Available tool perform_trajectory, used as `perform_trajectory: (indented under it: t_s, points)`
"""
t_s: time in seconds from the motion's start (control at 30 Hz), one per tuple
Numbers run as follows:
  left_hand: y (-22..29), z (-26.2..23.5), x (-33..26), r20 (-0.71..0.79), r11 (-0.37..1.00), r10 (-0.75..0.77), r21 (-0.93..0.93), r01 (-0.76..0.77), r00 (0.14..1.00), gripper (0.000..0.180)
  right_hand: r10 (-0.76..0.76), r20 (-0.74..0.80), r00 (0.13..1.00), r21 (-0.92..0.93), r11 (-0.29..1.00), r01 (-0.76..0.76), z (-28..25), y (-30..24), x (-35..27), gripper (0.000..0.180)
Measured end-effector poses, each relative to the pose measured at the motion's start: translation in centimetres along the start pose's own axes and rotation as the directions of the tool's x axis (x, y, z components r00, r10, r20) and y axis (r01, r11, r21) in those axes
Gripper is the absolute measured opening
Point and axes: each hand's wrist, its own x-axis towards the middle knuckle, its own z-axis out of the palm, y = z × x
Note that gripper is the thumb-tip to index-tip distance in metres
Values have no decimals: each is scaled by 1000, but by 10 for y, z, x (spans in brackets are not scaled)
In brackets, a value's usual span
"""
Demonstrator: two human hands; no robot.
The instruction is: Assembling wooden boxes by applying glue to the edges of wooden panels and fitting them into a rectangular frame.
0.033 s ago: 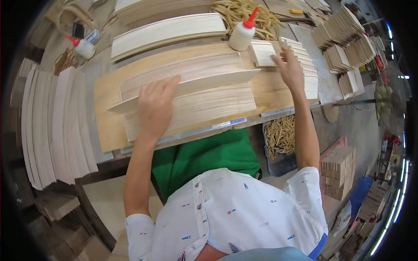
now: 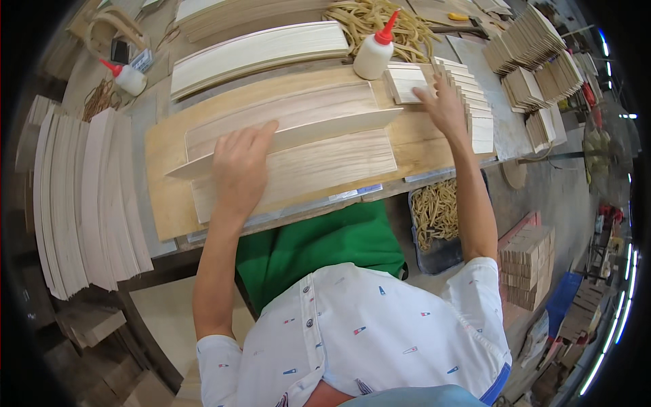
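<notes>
My left hand (image 2: 241, 163) grips a thin wooden strip (image 2: 332, 125) standing on its long edge. One flat wooden panel (image 2: 339, 157) lies on the near side of the strip, another (image 2: 298, 105) on its far side. All rest on a wider plywood board (image 2: 420, 148). My right hand (image 2: 444, 108) is open, fingers spread, between a short stack of small wooden pieces (image 2: 405, 80) and a fanned row of similar pieces (image 2: 481, 132). Its thumb is at the stack's edge; whether it touches is unclear. Behind the stack stands a white squeeze bottle (image 2: 373, 57) with a red nozzle.
Long wooden slats (image 2: 264, 57) are stacked behind the board, with more slats (image 2: 61, 197) at the left. A second red-tipped bottle (image 2: 129, 79) leans at far left. Rubber bands lie heaped (image 2: 407, 34) at the back and fill a bin (image 2: 441, 261) below the table's edge.
My right hand's fingers have spread wider, and the hand has shifted slightly left. My left hand keeps its grip on the upright strip.
</notes>
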Motion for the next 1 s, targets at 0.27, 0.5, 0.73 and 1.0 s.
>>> perform_trajectory:
  t_s: [0.27,0.5,0.73,1.0]
  points:
    - [7,-1,1,15,999,19,33,-20,1000,26,114,192,975,-233,970,-68,19,-21,13,96]
    - [7,2,3,-11,999,35,24,-34,999,28,11,-144,990,172,985,14,25,44,14,75]
    - [3,6,-1,-24,998,15,62,-14,1000,31,232,93,968,688,688,-231,-42,3,-72,39]
    - [3,4,-1,19,997,-3,71,2,1000,32,47,-74,996,503,864,-3,-26,-31,-118,34]
